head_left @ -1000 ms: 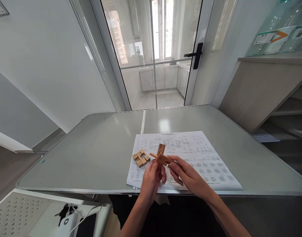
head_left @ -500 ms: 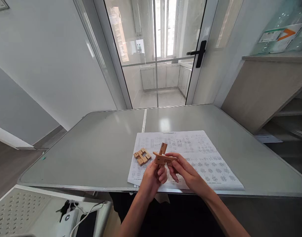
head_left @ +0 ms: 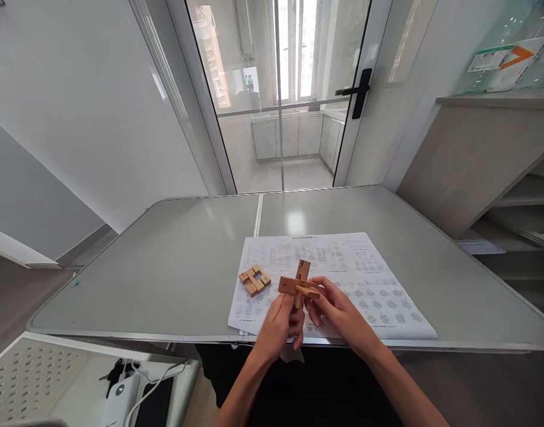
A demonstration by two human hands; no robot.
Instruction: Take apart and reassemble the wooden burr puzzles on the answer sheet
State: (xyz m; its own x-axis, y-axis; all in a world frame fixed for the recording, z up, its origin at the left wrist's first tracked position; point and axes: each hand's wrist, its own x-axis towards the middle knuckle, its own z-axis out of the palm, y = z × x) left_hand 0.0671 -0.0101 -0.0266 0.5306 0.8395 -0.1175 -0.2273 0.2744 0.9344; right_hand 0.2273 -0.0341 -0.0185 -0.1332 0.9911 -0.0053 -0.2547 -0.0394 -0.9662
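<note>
Several interlocked wooden puzzle pieces (head_left: pixel 289 285) form a cross shape, held just above the paper. My left hand (head_left: pixel 283 320) is closed on them from below and to the left. From the right, my right hand (head_left: pixel 331 301) also grips them, its fingertips at the right ends of the bars. One piece stands upright with a dark mark on its top end. Left of my hands, a small group of notched wooden blocks (head_left: pixel 254 281) lies together on the printed instruction sheet (head_left: pixel 369 255).
The sheet lies on a grey table (head_left: pixel 120 279) near its front edge. At lower left a white chair (head_left: pixel 35 379) holds a white power bank (head_left: pixel 121 401), a cable and a dark phone-like slab (head_left: pixel 155 403). A shelf (head_left: pixel 471 154) with plastic bottles stands at right; a glass door (head_left: pixel 293 142) is behind.
The held wooden pieces have turned: the upright one has shifted right, and a bar now points toward the lower right. Both hands still hold them. The view has shifted slightly.
</note>
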